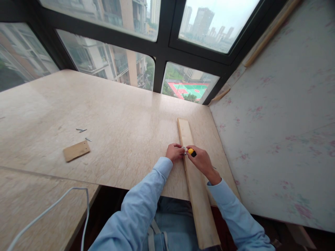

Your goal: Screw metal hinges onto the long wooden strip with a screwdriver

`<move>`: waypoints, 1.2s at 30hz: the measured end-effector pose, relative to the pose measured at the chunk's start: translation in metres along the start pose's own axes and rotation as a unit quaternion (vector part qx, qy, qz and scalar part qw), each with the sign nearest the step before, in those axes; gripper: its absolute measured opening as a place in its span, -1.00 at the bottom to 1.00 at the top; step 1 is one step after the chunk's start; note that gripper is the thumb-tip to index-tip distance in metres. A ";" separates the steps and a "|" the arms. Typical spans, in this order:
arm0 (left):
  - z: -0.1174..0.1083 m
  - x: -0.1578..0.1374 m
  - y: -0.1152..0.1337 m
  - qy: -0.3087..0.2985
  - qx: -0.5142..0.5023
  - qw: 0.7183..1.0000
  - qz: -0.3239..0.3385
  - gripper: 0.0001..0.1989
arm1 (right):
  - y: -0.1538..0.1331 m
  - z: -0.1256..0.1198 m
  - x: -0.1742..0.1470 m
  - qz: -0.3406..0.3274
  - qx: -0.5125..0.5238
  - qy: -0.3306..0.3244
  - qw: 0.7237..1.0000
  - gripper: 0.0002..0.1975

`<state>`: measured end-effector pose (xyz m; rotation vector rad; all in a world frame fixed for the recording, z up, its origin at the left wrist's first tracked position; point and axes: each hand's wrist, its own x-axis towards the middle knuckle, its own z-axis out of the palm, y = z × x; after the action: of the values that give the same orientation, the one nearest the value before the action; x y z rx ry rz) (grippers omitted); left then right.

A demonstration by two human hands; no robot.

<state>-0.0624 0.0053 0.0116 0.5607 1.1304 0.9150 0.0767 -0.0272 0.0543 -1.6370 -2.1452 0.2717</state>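
A long pale wooden board (197, 188) lies on the stone-look counter, its near end jutting past the front edge toward my lap. My left hand (175, 152) is at the board's left edge, fingers pinched on a small shiny metal piece (184, 150). Just across from it, my right hand (201, 161) is closed around a tool with a yellow-and-black handle (192, 152). The fingers hide most of this tool, so its kind is unclear. Both hands nearly meet over the board, and the metal piece sits between their fingertips.
On the counter (125, 139) to the left lie a small wooden piece (76, 151) with two holes and several loose nails (81, 130). A white cable (49, 208) loops at lower left. A floral-patterned wall panel (274, 115) bounds the right; dark-framed windows stand behind.
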 end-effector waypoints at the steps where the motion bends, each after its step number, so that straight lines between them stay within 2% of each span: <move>1: 0.000 0.000 0.000 0.000 0.000 1.000 -0.001 -0.71 | 0.000 0.000 0.000 -0.006 0.006 -0.001 1.000 -0.75; 6: -0.001 0.000 0.001 -0.006 -0.006 1.000 -0.003 -0.68 | 0.005 0.000 0.000 -0.024 0.032 -0.006 0.999 -0.65; 13: -0.001 -0.002 0.002 -0.003 -0.006 1.000 -0.004 -0.69 | 0.006 0.000 -0.001 -0.042 0.069 0.002 0.997 -0.70; 17: 0.000 -0.003 0.003 -0.001 -0.008 1.000 -0.006 -0.69 | 0.002 -0.003 0.001 -0.024 0.018 0.023 0.999 -0.70; 20: 0.000 -0.002 0.003 -0.002 -0.008 1.000 -0.012 -0.67 | -0.001 -0.005 0.001 0.011 -0.038 0.014 0.999 -0.71; 23: 0.000 -0.001 0.002 -0.005 -0.009 1.000 -0.009 -0.68 | -0.004 -0.006 0.001 0.019 -0.053 0.004 0.998 -0.74; 36: -0.001 0.002 -0.001 -0.002 -0.021 1.000 -0.001 -0.69 | 0.004 0.000 0.002 -0.052 0.004 -0.016 0.998 -0.68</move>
<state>-0.0624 0.0061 0.0095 0.5271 1.1059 0.9344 0.0798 -0.0245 0.0531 -1.5194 -2.2424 0.2760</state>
